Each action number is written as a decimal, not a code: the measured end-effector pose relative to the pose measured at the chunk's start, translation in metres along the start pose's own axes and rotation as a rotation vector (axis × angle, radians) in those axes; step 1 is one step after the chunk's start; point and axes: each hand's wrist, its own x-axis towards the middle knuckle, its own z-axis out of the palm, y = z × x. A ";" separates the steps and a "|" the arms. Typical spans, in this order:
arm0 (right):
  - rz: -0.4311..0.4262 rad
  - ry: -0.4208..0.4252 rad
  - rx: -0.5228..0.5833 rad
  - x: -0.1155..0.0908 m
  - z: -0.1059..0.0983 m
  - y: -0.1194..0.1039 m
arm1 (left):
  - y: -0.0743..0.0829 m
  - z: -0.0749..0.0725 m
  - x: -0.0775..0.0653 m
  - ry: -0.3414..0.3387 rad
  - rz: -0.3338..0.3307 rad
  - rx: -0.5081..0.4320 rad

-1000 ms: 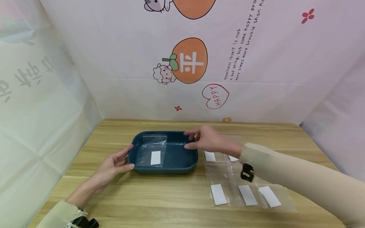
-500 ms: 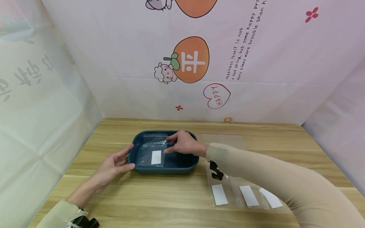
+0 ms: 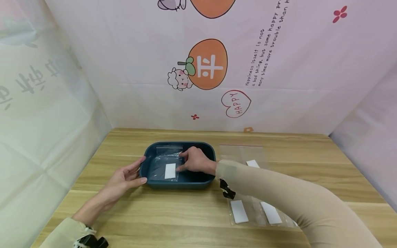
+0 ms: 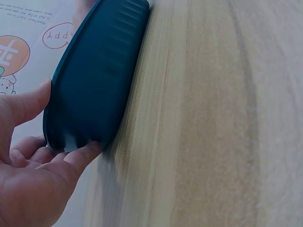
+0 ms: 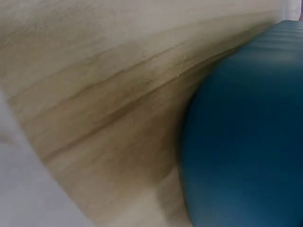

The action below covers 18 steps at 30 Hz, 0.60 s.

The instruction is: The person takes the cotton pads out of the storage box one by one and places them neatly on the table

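A dark teal plastic box [image 3: 180, 185] sits on the wooden table. In it, toward the left, lies a clear zip bag [image 3: 159, 168] with a white rectangular piece [image 3: 170, 171] at its lower right. My left hand [image 3: 122, 181] grips the box's left end; in the left wrist view its thumb is at the rim and its fingers [image 4: 84, 157] curl against the end wall. My right hand [image 3: 196, 161] reaches down inside the box, fingertips and thumb tip at the bag's right edge with a gap between them. Only the box's outer wall [image 5: 246, 132] shows in the right wrist view.
Right of the box, several more clear zip bags [image 3: 255, 203] with white pieces [image 3: 239, 212] lie on the table [image 3: 173, 217], partly hidden by my right sleeve [image 3: 273, 186]. A printed cloth [image 3: 139, 86] hangs behind and on both sides.
My right hand has moved left from the box's right rim and down to the bag inside. My left hand, the box and the bag have stayed in place.
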 end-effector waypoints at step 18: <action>0.008 0.029 -0.129 -0.003 0.008 -0.007 | 0.001 -0.001 -0.002 0.002 0.013 -0.003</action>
